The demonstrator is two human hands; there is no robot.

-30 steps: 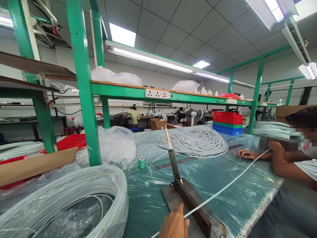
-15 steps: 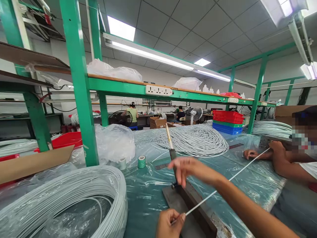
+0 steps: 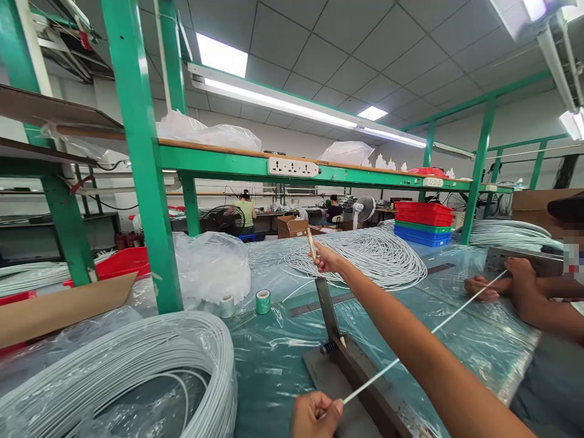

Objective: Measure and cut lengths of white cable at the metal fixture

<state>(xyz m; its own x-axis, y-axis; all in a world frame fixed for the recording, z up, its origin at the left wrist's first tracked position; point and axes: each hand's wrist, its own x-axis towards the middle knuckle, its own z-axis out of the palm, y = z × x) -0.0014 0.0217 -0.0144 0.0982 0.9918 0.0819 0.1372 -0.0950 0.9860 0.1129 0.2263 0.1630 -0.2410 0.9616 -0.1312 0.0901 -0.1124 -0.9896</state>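
My left hand is at the bottom edge, pinched shut on a white cable that runs taut to the right. A co-worker's hands hold its far end on the table. My right hand reaches forward and grips the raised lever handle of a metal cutter standing on the table. The cable crosses the cutter's base.
A big coil of white cable lies at the near left, and another pile sits behind the cutter. Green tape rolls, a plastic bag, stacked crates and green shelf posts surround the plastic-covered table.
My right hand came into view, reached forward and closed on the cutter's lever handle. My left hand kept its pinch on the cable. The view shifted slightly.
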